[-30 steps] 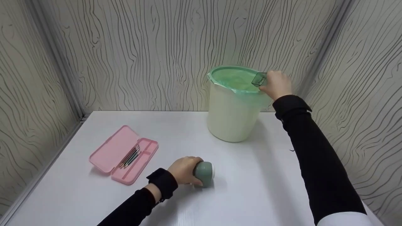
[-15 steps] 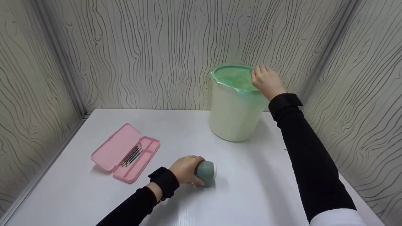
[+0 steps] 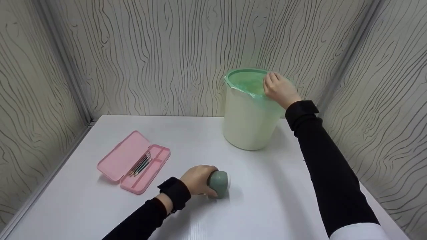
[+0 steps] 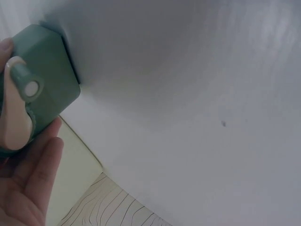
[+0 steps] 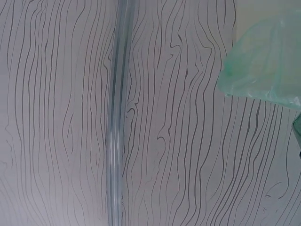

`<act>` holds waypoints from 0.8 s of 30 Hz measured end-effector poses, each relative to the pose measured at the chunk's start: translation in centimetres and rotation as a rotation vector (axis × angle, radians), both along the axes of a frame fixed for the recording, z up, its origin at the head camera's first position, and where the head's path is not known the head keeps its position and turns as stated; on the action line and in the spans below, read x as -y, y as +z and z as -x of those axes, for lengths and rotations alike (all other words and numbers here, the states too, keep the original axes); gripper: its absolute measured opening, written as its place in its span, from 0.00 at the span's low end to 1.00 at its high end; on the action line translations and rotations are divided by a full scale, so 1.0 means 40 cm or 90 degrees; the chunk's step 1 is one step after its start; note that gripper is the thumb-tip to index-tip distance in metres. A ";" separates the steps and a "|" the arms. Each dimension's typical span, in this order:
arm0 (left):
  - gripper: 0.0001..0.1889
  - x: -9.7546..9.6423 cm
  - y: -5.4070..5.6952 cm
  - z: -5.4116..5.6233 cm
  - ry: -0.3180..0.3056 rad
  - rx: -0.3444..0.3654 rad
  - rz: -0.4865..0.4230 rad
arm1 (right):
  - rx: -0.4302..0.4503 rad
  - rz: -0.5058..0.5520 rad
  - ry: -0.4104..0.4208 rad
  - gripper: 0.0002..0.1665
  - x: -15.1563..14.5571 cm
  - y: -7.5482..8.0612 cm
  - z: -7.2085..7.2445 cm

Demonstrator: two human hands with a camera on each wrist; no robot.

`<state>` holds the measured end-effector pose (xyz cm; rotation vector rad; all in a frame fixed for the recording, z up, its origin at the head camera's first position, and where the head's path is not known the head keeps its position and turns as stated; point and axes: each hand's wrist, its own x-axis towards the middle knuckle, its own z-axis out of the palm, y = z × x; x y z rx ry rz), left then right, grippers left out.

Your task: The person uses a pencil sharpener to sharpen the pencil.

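Note:
My left hand [image 3: 198, 180] grips a green hand-crank pencil sharpener [image 3: 218, 185], which lies on its side on the white table with a pale end facing right. In the left wrist view the sharpener's cream crank handle [image 4: 16, 115] and its green knob show beside my fingers. Over the right rim of a pale bin [image 3: 250, 123], lined with a green bag, my right hand [image 3: 280, 88] pinches the sharpener's see-through shavings drawer. My fingers hide that drawer in the head view; only a dark edge of the drawer [image 5: 297, 129] shows in the right wrist view.
An open pink pencil case [image 3: 158, 173] with several pencils [image 3: 140, 165] lies on the table [image 3: 186, 136] at the left. Wood-grain panels [image 3: 166, 56] stand close behind and at both sides. A small dark speck [image 4: 223, 124] lies on the table.
My right hand has moved left and turned over at the bin's rim, so the drawer went from upright view to hidden behind my fingers. My left hand keeps its grip on the sharpener.

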<state>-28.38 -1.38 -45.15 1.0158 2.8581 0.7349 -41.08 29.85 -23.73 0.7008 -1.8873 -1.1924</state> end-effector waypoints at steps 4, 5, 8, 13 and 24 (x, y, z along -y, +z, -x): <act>0.33 0.001 -0.004 0.001 -0.004 -0.014 -0.003 | -0.001 -0.020 0.009 0.17 -0.003 -0.002 0.002; 0.33 0.002 -0.005 0.001 -0.004 -0.015 -0.003 | 0.001 -0.020 0.013 0.17 -0.005 -0.003 0.002; 0.33 0.001 -0.006 0.001 -0.004 -0.019 -0.001 | 0.002 -0.018 0.017 0.17 -0.010 -0.007 0.003; 0.33 -0.001 -0.005 0.001 -0.004 -0.020 0.000 | 0.021 0.007 0.008 0.17 -0.018 -0.008 0.001; 0.32 0.000 -0.003 0.001 -0.004 -0.019 -0.003 | 0.104 0.229 -0.029 0.19 -0.019 0.006 -0.024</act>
